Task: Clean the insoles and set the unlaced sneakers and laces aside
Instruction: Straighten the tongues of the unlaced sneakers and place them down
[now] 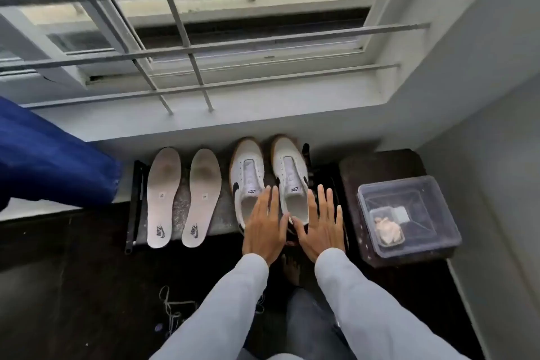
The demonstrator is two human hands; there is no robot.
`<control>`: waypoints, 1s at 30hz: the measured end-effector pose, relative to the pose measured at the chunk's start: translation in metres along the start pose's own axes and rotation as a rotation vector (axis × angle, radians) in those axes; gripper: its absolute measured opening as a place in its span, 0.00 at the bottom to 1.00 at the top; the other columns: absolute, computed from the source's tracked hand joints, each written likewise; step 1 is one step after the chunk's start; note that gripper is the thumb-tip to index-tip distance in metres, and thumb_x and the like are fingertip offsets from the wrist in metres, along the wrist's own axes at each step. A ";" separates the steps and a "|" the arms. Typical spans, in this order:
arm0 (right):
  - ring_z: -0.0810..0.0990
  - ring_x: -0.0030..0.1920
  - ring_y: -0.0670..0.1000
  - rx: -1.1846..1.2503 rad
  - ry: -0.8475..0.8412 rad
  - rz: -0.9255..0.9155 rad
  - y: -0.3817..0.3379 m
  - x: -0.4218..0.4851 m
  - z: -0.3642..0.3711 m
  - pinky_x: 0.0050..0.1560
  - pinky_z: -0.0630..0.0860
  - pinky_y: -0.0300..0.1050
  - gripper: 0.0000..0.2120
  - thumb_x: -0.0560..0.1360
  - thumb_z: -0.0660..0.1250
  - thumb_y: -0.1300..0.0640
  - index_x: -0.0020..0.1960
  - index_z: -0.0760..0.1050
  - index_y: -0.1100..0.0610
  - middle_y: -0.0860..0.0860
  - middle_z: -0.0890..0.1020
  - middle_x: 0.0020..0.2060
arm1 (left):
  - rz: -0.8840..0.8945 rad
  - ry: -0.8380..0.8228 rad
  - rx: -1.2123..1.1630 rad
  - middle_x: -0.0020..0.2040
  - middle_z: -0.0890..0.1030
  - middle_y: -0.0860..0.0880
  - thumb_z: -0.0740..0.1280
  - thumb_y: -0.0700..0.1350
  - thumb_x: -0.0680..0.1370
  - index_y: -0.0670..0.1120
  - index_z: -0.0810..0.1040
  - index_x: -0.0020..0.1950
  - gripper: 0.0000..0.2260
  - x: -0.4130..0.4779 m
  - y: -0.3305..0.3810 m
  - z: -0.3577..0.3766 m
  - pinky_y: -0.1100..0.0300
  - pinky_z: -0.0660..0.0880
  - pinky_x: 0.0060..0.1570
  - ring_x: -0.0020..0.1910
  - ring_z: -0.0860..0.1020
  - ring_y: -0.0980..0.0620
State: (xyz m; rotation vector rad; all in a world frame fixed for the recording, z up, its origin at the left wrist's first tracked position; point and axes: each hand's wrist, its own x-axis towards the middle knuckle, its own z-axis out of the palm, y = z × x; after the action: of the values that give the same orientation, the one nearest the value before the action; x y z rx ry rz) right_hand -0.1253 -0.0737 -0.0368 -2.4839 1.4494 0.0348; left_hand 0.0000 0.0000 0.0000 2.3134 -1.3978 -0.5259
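Note:
Two white insoles (163, 196) (201, 197) lie side by side on a low speckled slab (222, 213) under the window, toes toward the wall. To their right stand two unlaced white sneakers, the left one (247, 181) and the right one (292, 175), toes toward the wall. My left hand (266, 228) lies flat with straight fingers over the left sneaker's heel. My right hand (321, 225) is flat at the right sneaker's heel and outer side. White laces (172, 310) lie loose on the dark floor at lower left.
A clear plastic box (409, 213) holding a small tub with a cloth sits on a dark stool (380, 164) at the right. A blue fabric bundle (49, 161) lies at left. A barred window (190, 47) and sill rise behind the slab; a wall closes the right side.

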 end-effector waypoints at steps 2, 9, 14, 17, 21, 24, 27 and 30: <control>0.48 0.79 0.56 0.014 -0.030 0.007 0.010 0.020 0.003 0.75 0.56 0.61 0.35 0.78 0.49 0.37 0.79 0.48 0.52 0.54 0.50 0.80 | -0.133 -0.033 -0.138 0.80 0.56 0.47 0.56 0.52 0.83 0.46 0.52 0.80 0.27 0.022 0.012 0.012 0.51 0.68 0.70 0.78 0.59 0.49; 0.65 0.70 0.56 0.184 -0.145 0.035 0.026 0.081 0.020 0.65 0.72 0.54 0.30 0.78 0.62 0.44 0.75 0.61 0.55 0.54 0.66 0.72 | -0.416 -0.091 -0.206 0.80 0.56 0.49 0.58 0.49 0.83 0.47 0.51 0.80 0.28 0.078 0.023 0.052 0.56 0.61 0.72 0.77 0.60 0.49; 0.72 0.62 0.54 0.428 -0.224 0.107 0.029 0.105 0.020 0.59 0.75 0.46 0.19 0.79 0.64 0.52 0.68 0.71 0.57 0.54 0.74 0.61 | -0.525 -0.101 -0.178 0.76 0.65 0.46 0.58 0.46 0.83 0.45 0.57 0.79 0.25 0.098 0.028 0.063 0.53 0.65 0.70 0.73 0.67 0.46; 0.77 0.58 0.55 0.482 -0.230 0.110 0.032 0.109 0.024 0.58 0.77 0.49 0.18 0.78 0.66 0.53 0.66 0.73 0.58 0.55 0.77 0.58 | -0.554 -0.064 -0.139 0.70 0.73 0.43 0.57 0.42 0.83 0.43 0.63 0.76 0.21 0.105 0.029 0.062 0.52 0.71 0.65 0.67 0.73 0.44; 0.80 0.51 0.56 0.499 -0.199 0.112 0.033 0.110 0.025 0.52 0.79 0.48 0.15 0.78 0.66 0.55 0.63 0.77 0.59 0.56 0.79 0.53 | -0.558 -0.014 -0.158 0.59 0.80 0.40 0.58 0.36 0.81 0.41 0.72 0.68 0.16 0.108 0.028 0.060 0.50 0.75 0.58 0.58 0.78 0.41; 0.80 0.48 0.57 0.484 -0.180 0.112 0.033 0.106 0.022 0.47 0.74 0.42 0.14 0.78 0.66 0.58 0.62 0.79 0.61 0.57 0.79 0.50 | -0.566 0.023 -0.224 0.50 0.83 0.40 0.59 0.35 0.79 0.40 0.79 0.59 0.12 0.105 0.025 0.060 0.49 0.77 0.51 0.51 0.80 0.39; 0.80 0.46 0.57 0.478 -0.177 0.121 0.033 0.094 0.018 0.45 0.73 0.41 0.13 0.78 0.66 0.58 0.61 0.79 0.61 0.56 0.80 0.48 | -0.569 0.037 -0.273 0.47 0.84 0.39 0.60 0.35 0.78 0.40 0.80 0.52 0.10 0.093 0.029 0.055 0.56 0.72 0.43 0.48 0.80 0.39; 0.80 0.45 0.55 0.466 -0.146 0.116 0.035 0.069 0.014 0.44 0.74 0.41 0.13 0.78 0.66 0.57 0.60 0.80 0.60 0.56 0.80 0.47 | -0.564 0.036 -0.306 0.46 0.83 0.39 0.61 0.36 0.78 0.41 0.81 0.52 0.09 0.072 0.035 0.049 0.60 0.67 0.41 0.47 0.79 0.39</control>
State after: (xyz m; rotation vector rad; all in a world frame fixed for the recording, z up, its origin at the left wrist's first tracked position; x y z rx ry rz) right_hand -0.1191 -0.1458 -0.0683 -1.9819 1.3557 -0.0882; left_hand -0.0193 -0.0853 -0.0328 2.4186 -0.5742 -0.7883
